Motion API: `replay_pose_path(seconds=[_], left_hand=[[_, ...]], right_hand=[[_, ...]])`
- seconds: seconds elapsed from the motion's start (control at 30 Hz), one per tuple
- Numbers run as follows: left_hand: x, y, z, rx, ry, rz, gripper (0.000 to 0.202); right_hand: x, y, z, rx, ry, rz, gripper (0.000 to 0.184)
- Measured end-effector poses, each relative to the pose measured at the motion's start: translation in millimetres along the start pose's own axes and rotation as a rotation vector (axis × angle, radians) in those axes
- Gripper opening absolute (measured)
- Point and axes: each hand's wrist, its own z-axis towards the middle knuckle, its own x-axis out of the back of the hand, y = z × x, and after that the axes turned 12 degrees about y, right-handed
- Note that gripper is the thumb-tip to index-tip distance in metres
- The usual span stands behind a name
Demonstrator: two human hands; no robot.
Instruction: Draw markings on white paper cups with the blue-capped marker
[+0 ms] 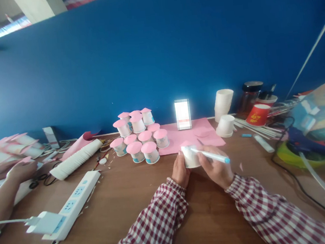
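My left hand (180, 171) is closed around the left side of a white paper cup (190, 158), which stands mouth down near the front edge of the pink sheet (174, 139). In my right hand (216, 170) is a white marker (215, 156) with a light blue end. Its other end points at the cup's side; whether the tip touches, I cannot tell. Left of the sheet stand several paper cups with pink cone tops (137, 123), some with blue marks. A flat pink piece (201, 132) lies on the sheet.
Behind the sheet stands a bright phone (183, 115). Stacked white cups (223, 101), an upturned cup (226, 124) and a red cup (258, 115) are to the right. A power strip (79, 198) lies left, near a co-worker's hands (21, 173) and a long row of nested cups (77, 159).
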Motion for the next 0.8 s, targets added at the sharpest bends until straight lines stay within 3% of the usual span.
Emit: replay_pose_path(seconds=[0.27, 0.53, 0.8], left_hand=[[1.1, 1.6, 0.3, -0.02, 0.032, 0.055, 0.044], [2.5, 1.4, 2.8, -0.009, 0.1, 0.108, 0.047], [4.5, -1.8, 8.6, 0.048, 0.051, -0.016, 0.05]], right_hand=[[1.5, -1.7, 0.5, -0.01, 0.027, 0.036, 0.008], [0.2, -5.9, -1.3, 0.127, -0.024, 0.198, 0.011], [-0.7, -6.3, -3.9, 0.055, -0.033, 0.246, 0.015]])
